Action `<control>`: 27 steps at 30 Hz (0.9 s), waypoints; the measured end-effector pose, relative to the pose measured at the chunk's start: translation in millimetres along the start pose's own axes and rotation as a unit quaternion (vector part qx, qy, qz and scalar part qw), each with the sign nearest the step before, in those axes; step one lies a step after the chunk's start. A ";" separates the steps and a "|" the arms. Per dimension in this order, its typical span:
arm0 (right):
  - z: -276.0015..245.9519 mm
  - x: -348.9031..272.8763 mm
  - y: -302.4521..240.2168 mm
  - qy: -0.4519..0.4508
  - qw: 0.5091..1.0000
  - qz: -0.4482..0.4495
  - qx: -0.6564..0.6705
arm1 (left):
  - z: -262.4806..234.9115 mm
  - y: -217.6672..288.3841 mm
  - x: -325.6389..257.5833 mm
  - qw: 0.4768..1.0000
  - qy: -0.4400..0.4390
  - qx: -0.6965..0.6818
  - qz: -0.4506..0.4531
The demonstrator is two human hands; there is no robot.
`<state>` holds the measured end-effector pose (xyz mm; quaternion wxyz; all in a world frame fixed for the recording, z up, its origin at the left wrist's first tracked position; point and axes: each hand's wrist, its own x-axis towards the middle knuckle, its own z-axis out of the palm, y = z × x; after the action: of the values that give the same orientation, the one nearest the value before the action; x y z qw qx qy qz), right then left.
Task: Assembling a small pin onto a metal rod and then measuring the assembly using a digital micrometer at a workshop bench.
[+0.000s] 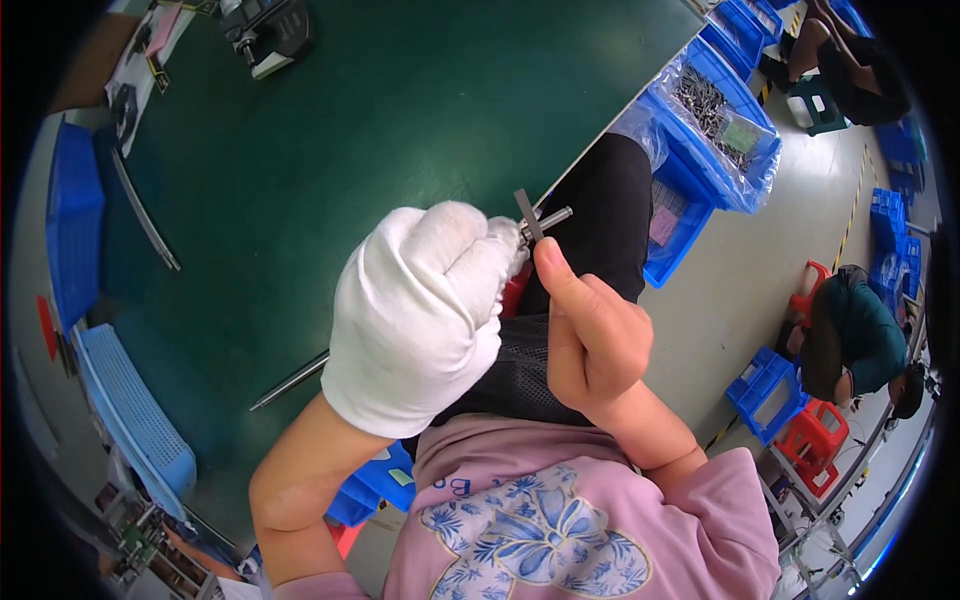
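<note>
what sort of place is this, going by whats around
Probably a factory workshop: a long green workbench, a blue bin filled with small metal parts, and a white-gloved left hand gripping a slim metal rod all suggest it.

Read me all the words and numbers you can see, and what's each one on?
Pink shirt: blue letters beside the flower print; I won't copy printed words.
Green label by the metal parts: any writing is too small to read.
Pink paper in the blue crate: too small too.
Silver rod and dark strip at the fingers: none I can make out.
</note>
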<state>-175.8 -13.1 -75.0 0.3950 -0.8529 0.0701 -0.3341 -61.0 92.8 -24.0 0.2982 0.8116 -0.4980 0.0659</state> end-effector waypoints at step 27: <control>2.6 -0.4 12.2 0.007 0.999 -0.044 -0.020 | 0.2 -1.5 0.7 1.000 -0.017 -0.010 -0.005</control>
<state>-172.7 -19.6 -85.2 0.3620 -0.8607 0.0419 -0.3556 -59.4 92.7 -24.6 0.2980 0.8122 -0.4995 0.0460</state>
